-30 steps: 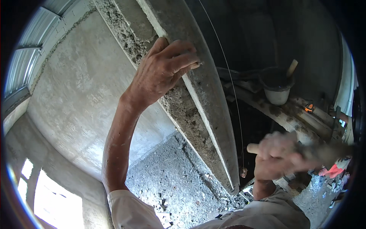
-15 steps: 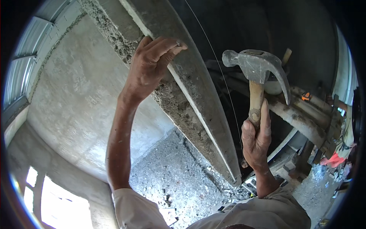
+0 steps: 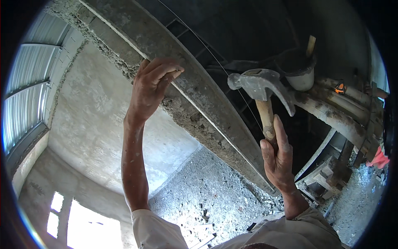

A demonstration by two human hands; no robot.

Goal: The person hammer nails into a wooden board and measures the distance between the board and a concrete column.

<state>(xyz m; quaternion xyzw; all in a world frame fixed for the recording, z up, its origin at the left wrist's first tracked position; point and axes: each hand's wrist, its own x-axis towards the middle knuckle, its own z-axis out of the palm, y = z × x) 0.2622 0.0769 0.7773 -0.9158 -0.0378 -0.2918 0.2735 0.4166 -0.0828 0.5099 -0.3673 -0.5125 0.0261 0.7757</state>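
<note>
A claw hammer [image 3: 262, 85] stands upright in my right hand [image 3: 278, 159], which is closed round the lower part of its wooden handle. Its worn grey head is up, with the claw pointing right. My left hand [image 3: 148, 89] lies over the edge of a long concrete beam [image 3: 199, 91], its fingers pinched together at the tips. Whatever sits between those fingertips is too small to make out. A pale raised strip [image 3: 207, 118] runs along the beam under this hand, and rough mortar [image 3: 195, 124] covers the side below.
A thin string [image 3: 211, 50] stretches past the beam's right side. To the right, a bucket [image 3: 302, 79] with a stick in it stands by several dusty poles [image 3: 331, 114] and an orange-and-black tool [image 3: 340, 88]. Rubble covers the floor [image 3: 195, 182] below; a plastered wall [image 3: 91, 112] rises at left.
The view has swung, so the beam and my left hand sit farther left in it. The hammer appears a little lower and farther left. The bucket shows more fully. Both grips are unchanged.
</note>
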